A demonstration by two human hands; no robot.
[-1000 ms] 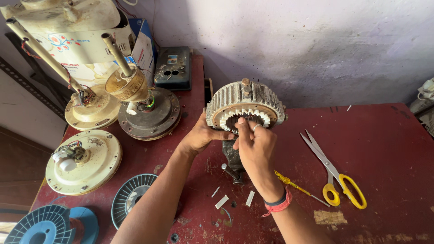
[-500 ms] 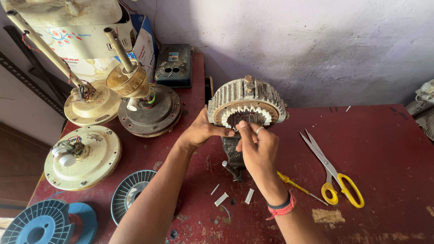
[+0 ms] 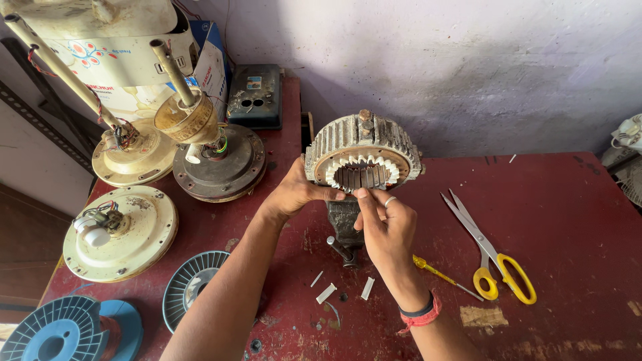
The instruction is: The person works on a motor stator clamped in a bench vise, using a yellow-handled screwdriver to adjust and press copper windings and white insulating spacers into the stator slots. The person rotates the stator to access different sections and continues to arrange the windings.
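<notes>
Soft, even daylight fills the scene, brightest on the wall [image 3: 468, 60] at upper right. Shadows are faint: the stator [image 3: 362, 155] casts a dim one behind it, both forearms darken the red worktop [image 3: 575, 220] slightly. Focus is sharp throughout, without glare. Wide-angle distortion bends the poles [image 3: 60, 70] at the left edge.

Both hands meet at the stator ring [image 3: 362, 155] clamped upright in a small vise [image 3: 344, 227]. The left hand [image 3: 299, 190] grips its lower-left rim; the right hand [image 3: 384, 227] pinches at the white slot liners. Right of the fingers lie yellow-handled scissors [image 3: 491, 251]; below them, 3 white paper strips [image 3: 327, 292].
</notes>
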